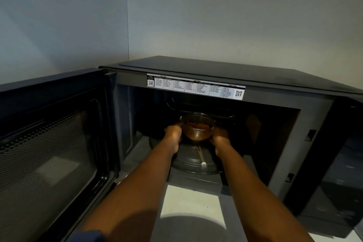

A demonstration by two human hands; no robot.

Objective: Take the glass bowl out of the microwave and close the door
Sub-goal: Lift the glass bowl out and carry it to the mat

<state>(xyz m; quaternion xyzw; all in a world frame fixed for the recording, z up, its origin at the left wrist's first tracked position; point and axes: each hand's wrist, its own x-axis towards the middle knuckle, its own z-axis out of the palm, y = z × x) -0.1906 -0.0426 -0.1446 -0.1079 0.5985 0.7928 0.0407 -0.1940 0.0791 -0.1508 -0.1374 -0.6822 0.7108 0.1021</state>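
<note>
A dark microwave [225,70] stands open in front of me, its door [49,143] swung wide to the left. Inside the cavity a small clear glass bowl [197,128] with brownish food is held a little above the round glass turntable [196,161]. My left hand [172,133] grips the bowl's left side and my right hand [221,135] grips its right side. Both forearms reach in through the opening. The far fingers of both hands are hidden in the dark cavity.
A white label with small print and QR codes [196,86] runs along the top of the opening. The control panel side [337,173] is at the right. A pale counter [192,202] lies below the microwave front. Plain walls meet in a corner behind.
</note>
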